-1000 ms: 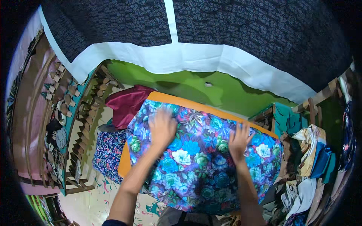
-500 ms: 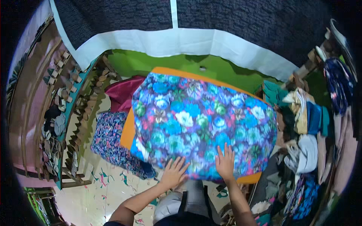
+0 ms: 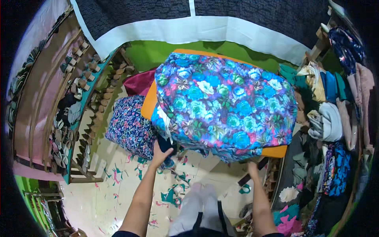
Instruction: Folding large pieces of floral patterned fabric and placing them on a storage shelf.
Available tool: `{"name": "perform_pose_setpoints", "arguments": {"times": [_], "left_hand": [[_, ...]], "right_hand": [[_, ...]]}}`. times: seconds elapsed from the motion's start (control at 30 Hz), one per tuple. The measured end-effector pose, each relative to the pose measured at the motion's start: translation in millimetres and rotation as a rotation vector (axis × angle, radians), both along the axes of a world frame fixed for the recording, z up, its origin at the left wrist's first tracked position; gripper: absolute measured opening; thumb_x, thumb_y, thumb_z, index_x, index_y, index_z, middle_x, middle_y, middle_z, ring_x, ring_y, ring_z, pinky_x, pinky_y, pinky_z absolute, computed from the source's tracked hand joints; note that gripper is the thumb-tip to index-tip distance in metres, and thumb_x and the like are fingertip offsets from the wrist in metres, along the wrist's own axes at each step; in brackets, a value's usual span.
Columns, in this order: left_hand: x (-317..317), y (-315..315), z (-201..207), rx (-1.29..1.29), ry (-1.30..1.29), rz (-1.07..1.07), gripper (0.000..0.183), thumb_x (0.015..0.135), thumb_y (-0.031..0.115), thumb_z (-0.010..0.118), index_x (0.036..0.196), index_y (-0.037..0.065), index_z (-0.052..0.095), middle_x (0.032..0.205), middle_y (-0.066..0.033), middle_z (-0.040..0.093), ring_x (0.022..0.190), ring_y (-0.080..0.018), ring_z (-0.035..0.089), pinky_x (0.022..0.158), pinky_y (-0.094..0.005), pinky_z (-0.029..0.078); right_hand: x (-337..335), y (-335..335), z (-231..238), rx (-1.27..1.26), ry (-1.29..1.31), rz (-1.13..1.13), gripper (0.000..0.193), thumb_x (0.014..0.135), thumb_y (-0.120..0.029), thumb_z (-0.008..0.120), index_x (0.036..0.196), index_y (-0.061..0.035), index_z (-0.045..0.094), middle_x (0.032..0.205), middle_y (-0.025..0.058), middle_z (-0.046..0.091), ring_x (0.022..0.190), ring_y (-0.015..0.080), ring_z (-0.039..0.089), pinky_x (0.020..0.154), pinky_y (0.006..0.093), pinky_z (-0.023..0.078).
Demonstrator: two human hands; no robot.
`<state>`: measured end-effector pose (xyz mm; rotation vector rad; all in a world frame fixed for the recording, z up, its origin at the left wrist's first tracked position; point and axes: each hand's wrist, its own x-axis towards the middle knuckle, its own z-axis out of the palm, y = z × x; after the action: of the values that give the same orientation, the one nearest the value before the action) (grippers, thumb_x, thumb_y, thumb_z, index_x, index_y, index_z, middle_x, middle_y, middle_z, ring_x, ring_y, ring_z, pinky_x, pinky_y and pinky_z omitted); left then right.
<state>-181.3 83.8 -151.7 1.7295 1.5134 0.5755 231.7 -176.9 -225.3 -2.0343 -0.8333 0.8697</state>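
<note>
Has left hand (image 3: pixel 160 156) at dark cloth (image 3: pixel 166 146), right hand (image 3: pixel 253 170) lower right; can't tell finger closure. Uses orange board (image 3: pixel 274 151), probably supporting floral fabric (image 3: pixel 229 104).

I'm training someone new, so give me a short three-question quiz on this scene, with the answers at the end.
1. Multiple choice: What colour is the board under the large floral cloth?
A) green
B) orange
C) white

2. True or false: Both hands lie flat on top of that cloth.

3. Short answer: What lies scattered on the tiled floor?

Key:
1. B.
2. False: the left hand and right hand are both lower in the picture than its top.
3. Small green and pink scraps.
</note>
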Motion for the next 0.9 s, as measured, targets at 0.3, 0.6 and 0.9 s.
{"name": "perform_pose_setpoints", "arguments": {"times": [0.3,0.6,0.9], "left_hand": [[72.6,47.5,-53.2,-0.243,-0.209,-0.150,0.061,0.068,0.026,0.068,0.117,0.001,0.041,0.111,-0.0097,0.050,0.100,-0.0205,0.048,0.087,-0.0309,0.037],[56.7,-1.9,-46.9,-0.812,-0.416,-0.221,0.046,0.068,0.011,0.068,0.110,0.002,0.051,0.102,-0.0063,0.058,0.092,-0.0182,0.055,0.084,-0.0314,0.041],[40.3,-72.8,42.4,-1.060,-0.156,-0.385,0.034,0.068,0.016,0.072,0.094,-0.002,0.059,0.091,-0.0061,0.061,0.084,-0.0148,0.056,0.079,-0.0301,0.044]], "right_hand": [[30.3,105.1,-65.0,0.048,0.356,-0.292,0.040,0.084,-0.027,0.041,0.108,0.0026,0.052,0.109,0.0153,0.055,0.095,0.0295,0.053,0.081,0.0407,0.043],[-44.1,122.9,-71.1,0.065,0.602,-0.330,0.041,0.084,-0.029,0.041,0.109,0.0023,0.052,0.110,0.0150,0.055,0.096,0.0297,0.053,0.082,0.0417,0.042],[-110.2,43.1,-22.1,0.144,0.793,-0.391,0.043,0.084,-0.030,0.040,0.110,0.0020,0.052,0.111,0.0146,0.055,0.097,0.0299,0.053,0.084,0.0426,0.042]]}}
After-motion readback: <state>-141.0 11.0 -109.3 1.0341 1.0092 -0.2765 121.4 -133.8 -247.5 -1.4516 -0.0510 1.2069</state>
